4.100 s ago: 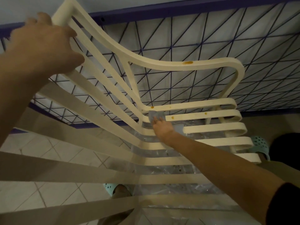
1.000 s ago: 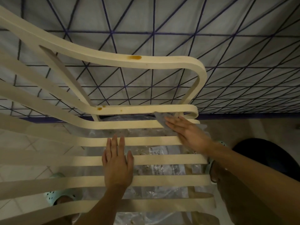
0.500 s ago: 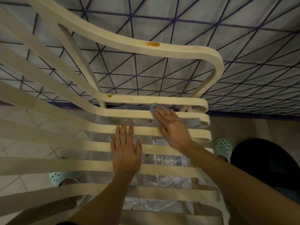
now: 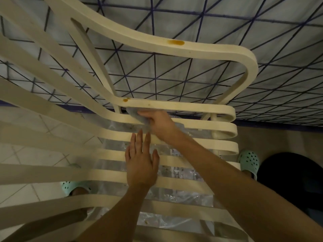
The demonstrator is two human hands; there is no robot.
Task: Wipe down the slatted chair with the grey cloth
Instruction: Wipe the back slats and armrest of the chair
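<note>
Cream plastic fills most of our view: the slatted chair (image 4: 192,109) lies under us, its seat slats running left to right and its looped armrest (image 4: 218,51) curving over the far side. Our right hand (image 4: 161,125) rests on the second slat from the back; its grip is folded round the grey cloth (image 4: 138,116), which is bunched under the fingers and pressed to the slat just beside the armrest's upright post (image 4: 117,109). That post and the tight bend of the slats crowd the cloth's left edge. Our left hand (image 4: 141,163) lies flat on the slats nearer to us, grip fully open and holding nothing, its fingertips close to the right wrist.

An orange-brown stain (image 4: 175,42) marks the top of the armrest, and a smaller one (image 4: 125,100) sits on the rearmost slat, near the cloth.

Through the gaps we see crinkled clear plastic sheeting (image 4: 167,196), a mint-green clog (image 4: 249,160) at right and another (image 4: 70,185) at left on the tiled floor (image 4: 35,154). Behind the chair stands a pale panel crossed by dark purple lines (image 4: 174,75); a black rounded object (image 4: 288,177) sits at far right.
</note>
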